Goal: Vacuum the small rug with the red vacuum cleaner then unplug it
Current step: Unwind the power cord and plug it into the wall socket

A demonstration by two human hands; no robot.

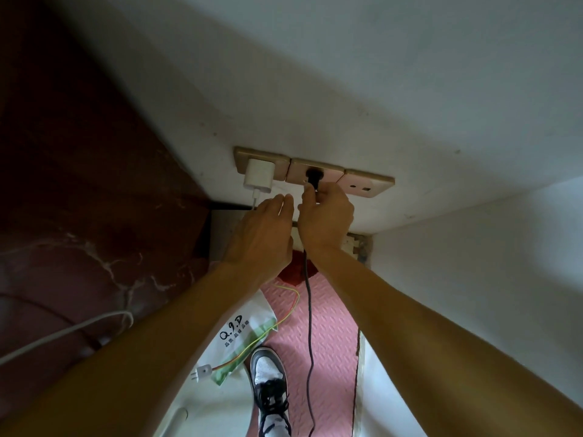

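Note:
A black plug [313, 177] sits in the middle socket plate [328, 174] of a row of three gold plates on the white wall. My right hand [325, 216] pinches the plug just below the plate. The plug's black cord [309, 326] hangs down from under that hand over the pink rug [331, 342]. My left hand [262, 238] hovers just left of the right one, fingers loosely extended toward the wall and holding nothing. The red vacuum cleaner is out of view.
A white charger [259, 175] is plugged into the left plate [271, 162]. The right plate [366, 184] is free. A dark red marbled surface [79, 216] stands at left with a white cable [63, 335]. A white-green bag [243, 335], yellow-red wire with connector [202, 372] and my shoe [271, 392] lie below.

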